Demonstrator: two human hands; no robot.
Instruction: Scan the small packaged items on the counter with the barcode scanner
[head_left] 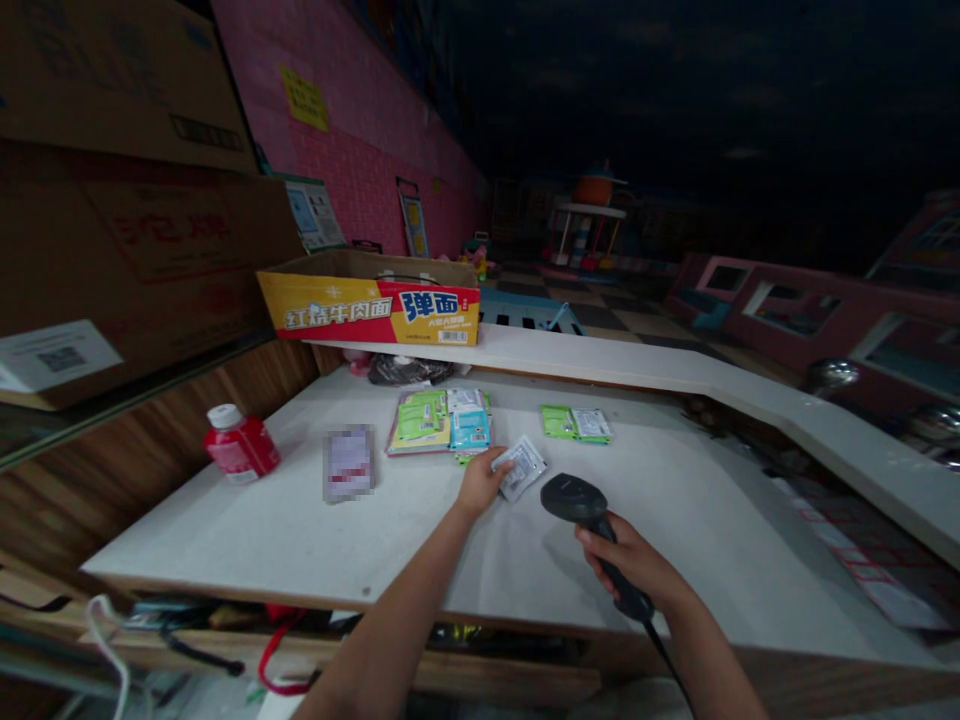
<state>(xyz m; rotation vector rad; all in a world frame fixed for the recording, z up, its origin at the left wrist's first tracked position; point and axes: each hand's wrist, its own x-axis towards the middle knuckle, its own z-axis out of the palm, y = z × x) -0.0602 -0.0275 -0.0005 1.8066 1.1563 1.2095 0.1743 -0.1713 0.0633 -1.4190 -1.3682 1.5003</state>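
My left hand point(484, 482) pinches the edge of a small silver-white packet point(523, 468), held just over the white counter point(300, 545). In my right hand point(630, 560) is a black handheld barcode scanner point(576, 497), its head facing left toward the packet and its cable running down. Beyond my left hand lies a group of green, blue and white packets point(442, 420) on top of a flat yellow and pink item. A smaller group of green and white packets point(576, 423) rests farther right on the counter.
A red bottle with a white cap point(241, 445) stands at the left, near a blurred-out card-like item point(349, 463). A noodle carton point(367, 305) sits on the raised ledge point(585, 350) behind. Large cardboard boxes point(142, 220) are stacked left. Below the counter is an open drawer point(480, 672).
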